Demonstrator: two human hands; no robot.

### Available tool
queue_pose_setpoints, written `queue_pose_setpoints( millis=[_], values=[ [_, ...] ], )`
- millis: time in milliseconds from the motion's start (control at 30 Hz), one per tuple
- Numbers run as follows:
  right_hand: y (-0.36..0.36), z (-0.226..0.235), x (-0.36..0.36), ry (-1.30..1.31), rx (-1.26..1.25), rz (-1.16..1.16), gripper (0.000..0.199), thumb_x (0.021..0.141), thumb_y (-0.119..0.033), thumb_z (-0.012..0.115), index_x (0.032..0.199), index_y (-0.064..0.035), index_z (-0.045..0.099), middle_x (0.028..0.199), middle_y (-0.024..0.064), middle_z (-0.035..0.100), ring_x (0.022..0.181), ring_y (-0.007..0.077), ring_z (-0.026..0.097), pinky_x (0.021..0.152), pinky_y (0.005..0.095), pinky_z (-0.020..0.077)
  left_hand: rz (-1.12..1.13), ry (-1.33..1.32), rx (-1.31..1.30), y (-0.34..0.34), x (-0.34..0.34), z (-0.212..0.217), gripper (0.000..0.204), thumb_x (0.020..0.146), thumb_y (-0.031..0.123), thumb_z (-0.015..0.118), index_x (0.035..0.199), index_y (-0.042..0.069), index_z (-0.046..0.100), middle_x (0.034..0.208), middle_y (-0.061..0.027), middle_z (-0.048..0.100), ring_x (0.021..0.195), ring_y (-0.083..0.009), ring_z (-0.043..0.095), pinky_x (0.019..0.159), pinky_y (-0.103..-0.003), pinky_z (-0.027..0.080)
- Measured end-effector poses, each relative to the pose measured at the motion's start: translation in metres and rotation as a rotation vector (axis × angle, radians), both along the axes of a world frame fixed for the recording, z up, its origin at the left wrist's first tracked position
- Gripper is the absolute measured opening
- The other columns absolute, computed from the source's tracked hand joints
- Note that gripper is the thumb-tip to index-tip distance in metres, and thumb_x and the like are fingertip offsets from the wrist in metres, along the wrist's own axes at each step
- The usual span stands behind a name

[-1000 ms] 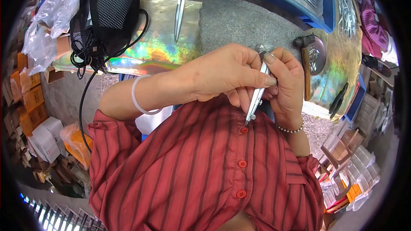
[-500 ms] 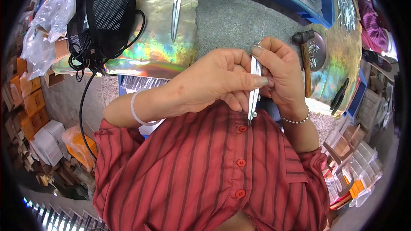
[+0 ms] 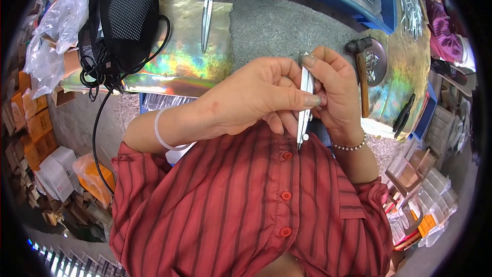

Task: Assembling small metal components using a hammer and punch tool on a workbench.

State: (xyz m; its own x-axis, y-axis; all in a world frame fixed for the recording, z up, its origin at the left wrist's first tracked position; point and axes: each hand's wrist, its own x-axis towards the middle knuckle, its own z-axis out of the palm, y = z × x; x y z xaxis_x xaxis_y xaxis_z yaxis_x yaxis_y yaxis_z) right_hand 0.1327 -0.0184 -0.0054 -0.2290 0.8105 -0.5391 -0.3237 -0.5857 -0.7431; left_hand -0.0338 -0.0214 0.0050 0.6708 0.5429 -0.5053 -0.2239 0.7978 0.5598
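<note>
Left forearm: comes in from the lower left, bare, angled up and to the right across the chest.
Left wrist: bent slightly, back of the hand facing up.
Left hand: fingers curled, thumb stretched out to the right, its tip pressing toward the right hand.
Right forearm: rises from the lower right, short and steep, elbow tucked by the body.
Right hand: upright, fingers folded in, forefinger arched over the top.
Contact: the two hands meet, thumbs and fingertips touching.
Grip: both seem pinched shut, though the palms are hidden.
</note>
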Motion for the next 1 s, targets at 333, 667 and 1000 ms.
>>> queue_pose_setpoints(
  millis=[333,667,1000],
  values=[
    [-0.017,0.011,0.008,-0.117,0.185,-0.151,0.013,0.085,-0.009,0.059,0.075,-0.0062,0.051,0.057,-0.0019,0.051,0.040,0.0012,0.038,0.034,0.0168,0.0246,-0.143,0.044,0.124,0.005,0.010,0.011,0.018,0.082,0.010,0.065,0.090,0.002,0.051,0.065,-0.0034,0.059,0.052,-0.0079,0.060,0.039,-0.015,0.043],
    [-0.025,0.004,0.022,-0.146,0.191,-0.274,0.011,0.085,-0.008,0.059,0.077,-0.0058,0.051,0.058,-0.0022,0.052,0.040,-0.0002,0.038,0.035,0.0153,0.0250,-0.202,0.054,0.035,0.008,0.027,0.004,0.019,0.081,0.014,0.067,0.084,0.003,0.052,0.072,-0.0049,0.062,0.053,-0.0103,0.062,0.038,-0.015,0.043],
    [-0.033,-0.005,0.037,-0.143,0.169,-0.267,0.014,0.084,-0.011,0.061,0.075,-0.0077,0.050,0.057,-0.0036,0.050,0.040,-0.0007,0.036,0.034,0.0152,0.0238,-0.232,0.033,0.025,0.004,0.041,-0.003,0.021,0.082,0.017,0.066,0.081,0.004,0.049,0.070,-0.0049,0.062,0.053,-0.0101,0.062,0.037,-0.014,0.042]
  ],
)
